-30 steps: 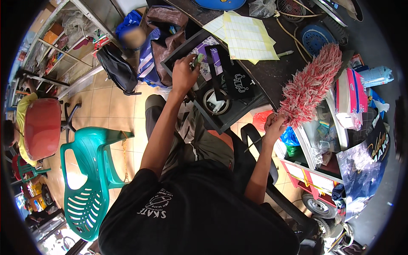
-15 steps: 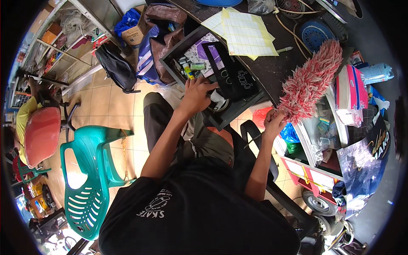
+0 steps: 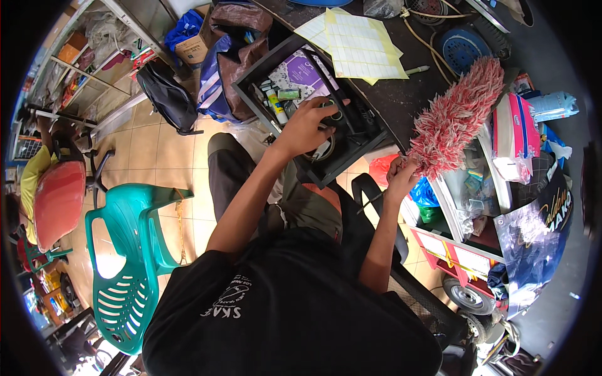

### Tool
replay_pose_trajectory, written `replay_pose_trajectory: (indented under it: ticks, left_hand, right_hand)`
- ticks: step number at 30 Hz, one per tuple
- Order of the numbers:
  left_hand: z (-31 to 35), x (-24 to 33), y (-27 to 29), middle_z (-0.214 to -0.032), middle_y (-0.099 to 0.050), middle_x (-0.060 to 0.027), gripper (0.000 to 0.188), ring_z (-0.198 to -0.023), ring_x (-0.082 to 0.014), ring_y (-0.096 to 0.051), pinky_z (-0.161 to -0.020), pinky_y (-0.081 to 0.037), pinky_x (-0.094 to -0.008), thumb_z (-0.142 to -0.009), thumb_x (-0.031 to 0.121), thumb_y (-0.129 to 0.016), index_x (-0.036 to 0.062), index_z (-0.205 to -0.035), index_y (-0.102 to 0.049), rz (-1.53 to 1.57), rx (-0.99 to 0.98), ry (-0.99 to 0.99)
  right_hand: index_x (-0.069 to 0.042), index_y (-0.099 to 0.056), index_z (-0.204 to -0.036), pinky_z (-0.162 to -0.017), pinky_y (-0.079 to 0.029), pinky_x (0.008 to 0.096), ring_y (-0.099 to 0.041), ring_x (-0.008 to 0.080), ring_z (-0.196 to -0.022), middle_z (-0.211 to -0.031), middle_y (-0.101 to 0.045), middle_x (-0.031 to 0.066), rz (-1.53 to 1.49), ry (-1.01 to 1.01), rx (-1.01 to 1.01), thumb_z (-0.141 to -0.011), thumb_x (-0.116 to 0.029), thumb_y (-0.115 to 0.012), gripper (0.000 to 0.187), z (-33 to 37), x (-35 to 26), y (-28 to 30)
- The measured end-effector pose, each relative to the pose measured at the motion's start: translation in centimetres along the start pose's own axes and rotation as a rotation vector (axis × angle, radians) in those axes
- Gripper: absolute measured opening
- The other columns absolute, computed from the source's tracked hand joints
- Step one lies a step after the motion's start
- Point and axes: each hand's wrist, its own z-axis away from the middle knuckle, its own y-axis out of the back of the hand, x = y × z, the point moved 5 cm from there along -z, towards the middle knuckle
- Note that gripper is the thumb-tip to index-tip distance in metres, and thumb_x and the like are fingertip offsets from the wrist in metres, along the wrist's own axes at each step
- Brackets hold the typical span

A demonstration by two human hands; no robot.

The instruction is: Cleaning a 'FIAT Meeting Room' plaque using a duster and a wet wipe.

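Note:
My left hand (image 3: 305, 130) is inside the pulled-out black drawer (image 3: 342, 172), its fingers curled around something dark that they mostly hide. Beside those fingertips, a narrow black item (image 3: 351, 116) lies across the drawer. A yellow-and-white tube (image 3: 276, 106) and a small green box (image 3: 288, 94) lie left of the hand, and a purple-and-white patterned packet (image 3: 302, 74) lies behind it. On the right, my right hand (image 3: 402, 177) is closed on the handle end of a fluffy red-and-white duster (image 3: 458, 119). The duster's head points up and away to the right.
Yellow-edged paper sheets (image 3: 364, 44) and a pen (image 3: 417, 70) lie on the dark desk (image 3: 401, 103). A green plastic chair (image 3: 128, 263) stands at left, near a black backpack (image 3: 166, 97). A glass-fronted case (image 3: 461, 191) stands at right. Another person in yellow (image 3: 31, 182) sits far left.
The flat black piece with white print no longer shows face-up; a narrow black shape is seen there now. My left hand has shifted right and deeper into the drawer. The duster stays in my right hand.

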Motion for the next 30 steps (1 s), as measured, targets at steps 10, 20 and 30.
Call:
replay_pose_trajectory:
  ticks: [10,20,30]
  left_hand:
    - [-0.4,-1.5,2.4,-0.115,-0.064,-0.0204,0.029,-0.106,-0.0388,-0.061,-0.091,-0.05,-0.0418,-0.077,0.009,-0.069,0.0061,-0.106,-0.071,0.108,0.005,0.105]
    - [1.0,-4.1,6.0,-0.108,-0.066,-0.0179,0.046,-0.1,-0.0364,-0.063,-0.088,-0.051,-0.0409,-0.067,-0.005,-0.056,0.0086,-0.108,-0.072,-0.197,-0.082,0.093]
    - [0.1,3.8,-1.7,-0.126,-0.052,-0.0116,0.035,-0.126,-0.0347,-0.043,-0.11,-0.031,-0.0508,-0.069,0.012,-0.075,0.02,-0.103,-0.073,-0.085,-0.006,-0.136]
  right_hand:
    - [0.0,-0.062,-0.085,-0.037,-0.019,0.0227,-0.031,0.0052,-0.039,-0.052,-0.039,-0.0027,0.017,-0.004,0.003,-0.099,-0.047,-0.047,0.051,-0.1,0.3,0.0]
    - [-0.011,-0.034,-0.062,-0.04,-0.022,0.0253,-0.033,0.007,-0.042,-0.05,-0.037,-0.0007,0.029,0.001,-0.008,-0.102,-0.038,-0.044,0.049,0.4,-0.9,-0.4]
    - [-0.004,-0.058,-0.086,-0.038,-0.019,0.023,-0.03,0.0052,-0.04,-0.052,-0.038,-0.0027,-0.008,0.057,-0.022,-0.1,-0.045,-0.045,0.045,0.0,0.3,-0.2]
